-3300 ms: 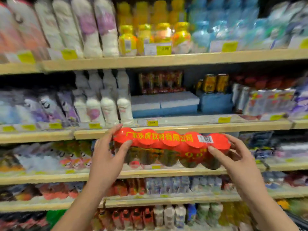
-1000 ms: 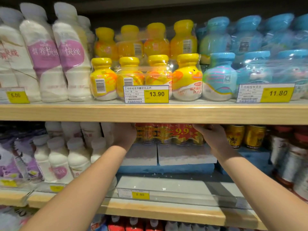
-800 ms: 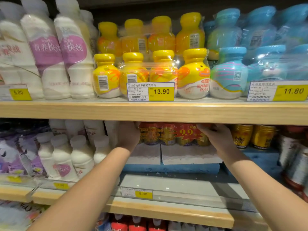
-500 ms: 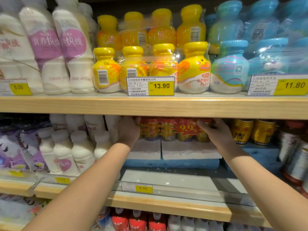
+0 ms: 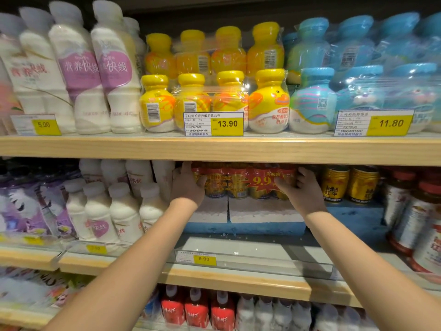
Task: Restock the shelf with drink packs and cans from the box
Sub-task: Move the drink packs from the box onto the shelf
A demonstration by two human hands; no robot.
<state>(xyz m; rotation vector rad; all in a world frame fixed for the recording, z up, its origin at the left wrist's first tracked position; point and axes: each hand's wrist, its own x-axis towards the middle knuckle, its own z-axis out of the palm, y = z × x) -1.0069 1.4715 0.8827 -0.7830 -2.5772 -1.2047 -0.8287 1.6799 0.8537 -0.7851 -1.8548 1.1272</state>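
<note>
Both hands, left hand [image 5: 188,185] and right hand [image 5: 301,189], are clamped on the red drink pack [image 5: 241,181] at 12 o'clock, which could tip off the foam block [image 5: 262,210] if shoved unevenly.

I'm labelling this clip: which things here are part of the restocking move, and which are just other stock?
In the job:
red drink pack, gripped at both ends
left hand
right hand
white blocks under the pack

Just stock:
gold cans
yellow bottles
blue bottles
white bottles
price tag
</note>
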